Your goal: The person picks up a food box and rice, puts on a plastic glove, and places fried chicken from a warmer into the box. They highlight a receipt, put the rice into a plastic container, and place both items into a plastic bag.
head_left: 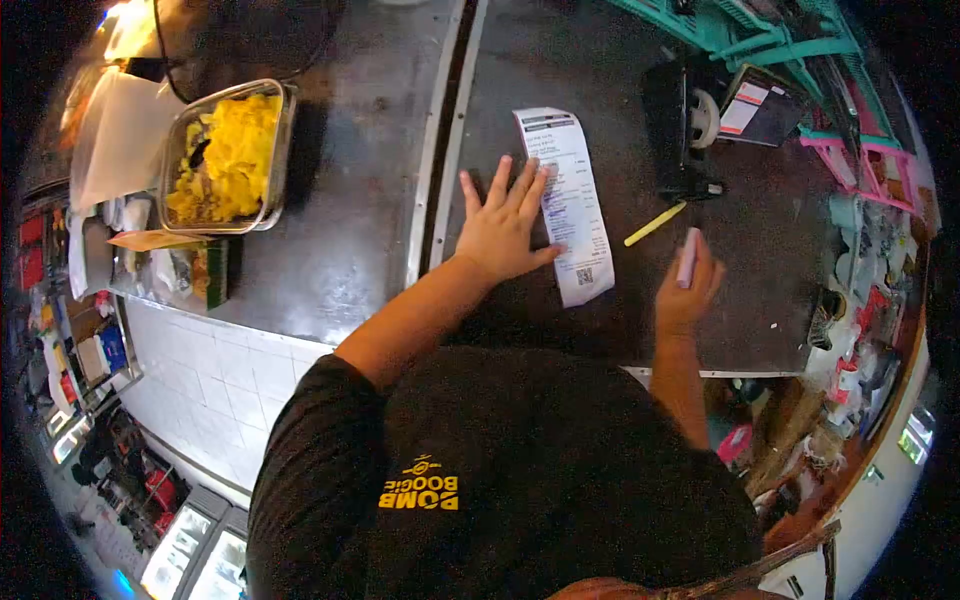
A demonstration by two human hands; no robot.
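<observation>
A long printed receipt (578, 215) lies on the dark tabletop, with purple marks along its left side. My left hand (503, 225) is spread flat beside it, and its fingertips and thumb rest on the paper's left edge. To the right, my right hand (688, 288) is closed around a pale pink marker (687, 258) that points away from me, apart from the receipt. A slim yellow marker (655, 224) lies on the table between the receipt and the black device.
A black device with a paper roll (688, 130) stands behind the yellow marker. Teal and pink plastic racks (790, 50) are at the far right. A glass dish of yellow food (225, 160) sits on the left table, past a metal-edged gap (450, 130).
</observation>
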